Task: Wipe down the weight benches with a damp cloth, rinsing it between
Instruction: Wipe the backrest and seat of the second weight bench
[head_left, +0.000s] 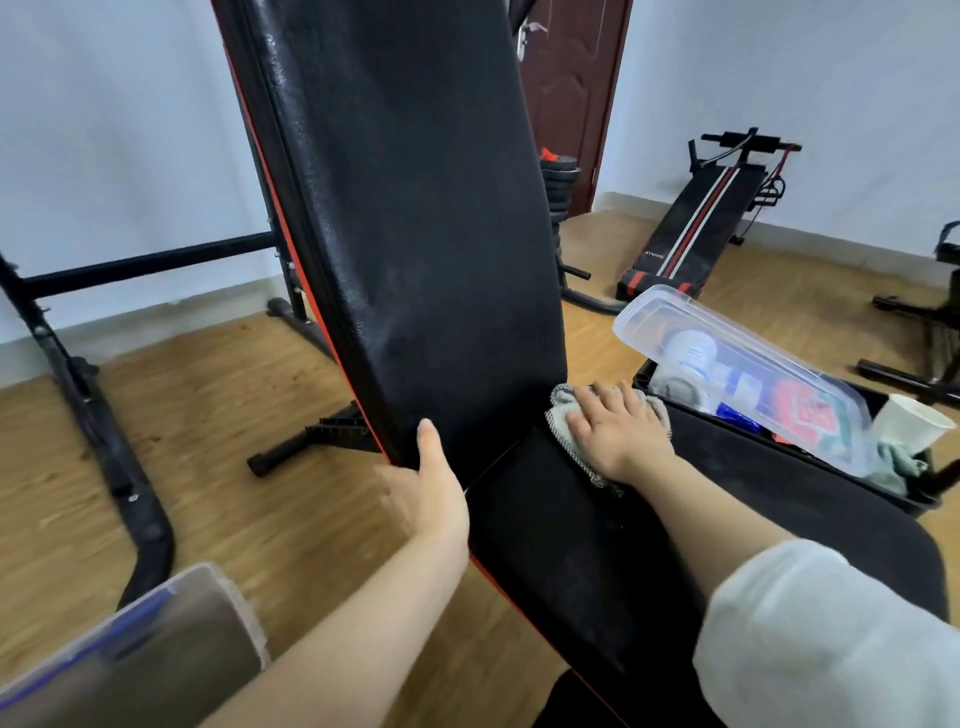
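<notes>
A black weight bench with red trim fills the middle of the view; its backrest (415, 208) is raised steeply and its seat pad (571, 545) slopes toward me. My left hand (428, 493) grips the lower left edge of the backrest, thumb on the front face. My right hand (618, 431) lies flat on a grey cloth (563, 415), pressing it onto the top of the seat pad near the hinge gap. Most of the cloth is hidden under the palm.
A black bin (904, 493) to the right holds a clear plastic box (748, 374) of supplies and a white paper cup (909, 423). A sit-up bench (696, 228) lies at the back right by a brown door (571, 93). A black rack frame (93, 415) stands left. A clear container (130, 654) sits at bottom left.
</notes>
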